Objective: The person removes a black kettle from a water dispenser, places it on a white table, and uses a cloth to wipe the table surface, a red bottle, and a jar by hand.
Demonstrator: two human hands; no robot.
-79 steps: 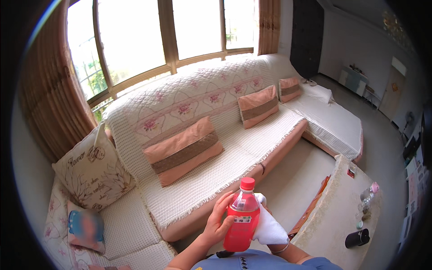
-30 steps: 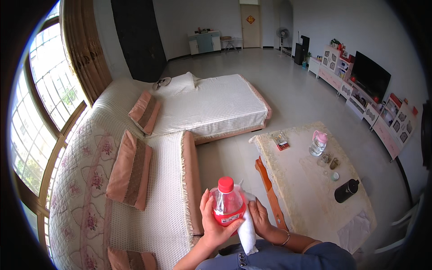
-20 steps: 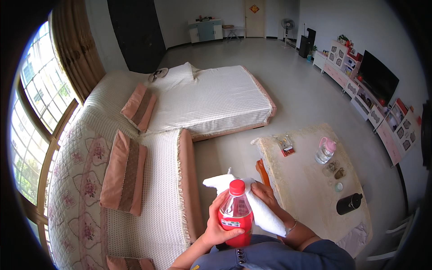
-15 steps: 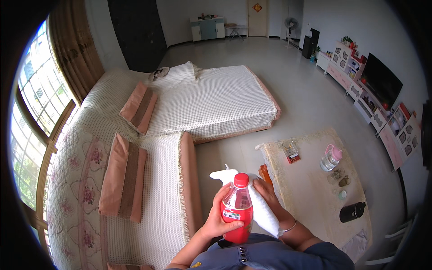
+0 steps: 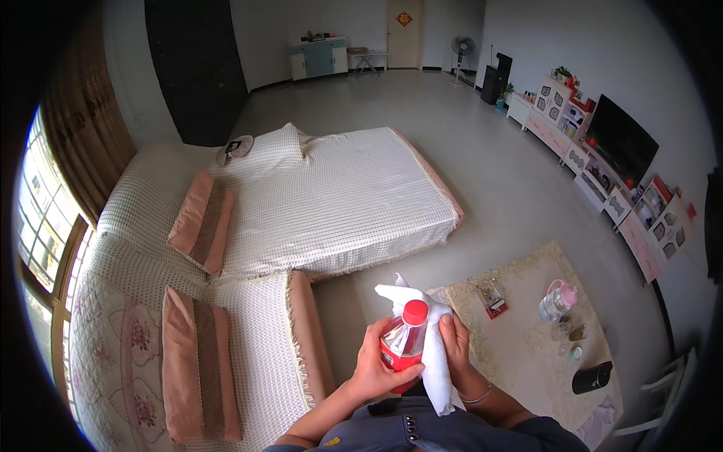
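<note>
In front of my body I hold a clear plastic bottle (image 5: 407,340) with a red cap and a red label, tilted slightly. My left hand (image 5: 374,360) is wrapped round its left side, the thumb lying across the label. A white cloth (image 5: 435,361) lies against the bottle's right side and sticks out behind the cap, its lower end hanging down. My right hand (image 5: 454,343) presses the cloth from the right, with fingers closed on it. The fingertips behind the cloth are hidden.
To the right, a low table (image 5: 520,361) bears a pink-lidded jug (image 5: 556,301), glasses, a small red box (image 5: 495,309) and a black flask (image 5: 592,377). A sofa (image 5: 354,196) with pink cushions (image 5: 197,369) lies left and ahead. A TV (image 5: 622,139) stands on a cabinet at far right.
The bottle and both hands have shifted slightly to the right. The cloth has come round to the bottle's right front, covering more of it. My view has tilted and turned a little.
</note>
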